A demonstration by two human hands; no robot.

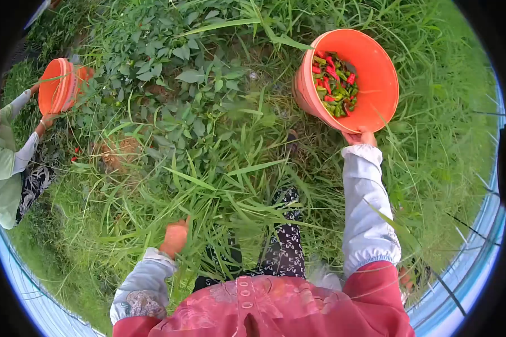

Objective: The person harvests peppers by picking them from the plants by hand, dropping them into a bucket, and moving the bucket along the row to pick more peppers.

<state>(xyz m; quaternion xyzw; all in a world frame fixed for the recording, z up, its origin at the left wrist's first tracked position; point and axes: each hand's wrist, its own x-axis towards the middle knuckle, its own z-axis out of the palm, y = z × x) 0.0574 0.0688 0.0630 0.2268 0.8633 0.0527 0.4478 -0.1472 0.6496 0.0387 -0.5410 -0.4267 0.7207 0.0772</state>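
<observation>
My right hand [361, 138] grips the lower rim of an orange bucket [375, 73], which is tilted so that its mouth faces me. Red and green peppers [336, 84] lie inside, gathered toward the left wall. Lower down on the left, my left hand [175, 238] is among tall grass blades [208, 202]. Its fingers look curled in, and whatever they may hold is hidden. Pale sleeve covers are on both my forearms.
Leafy pepper plants [191, 73] grow ahead and to the left, with weeds between them. At far left a co-worker [3, 168] holds another orange bucket [56, 87] in both hands. Dense grass [438, 140] stands on the right. My patterned trouser legs [281, 241] are below.
</observation>
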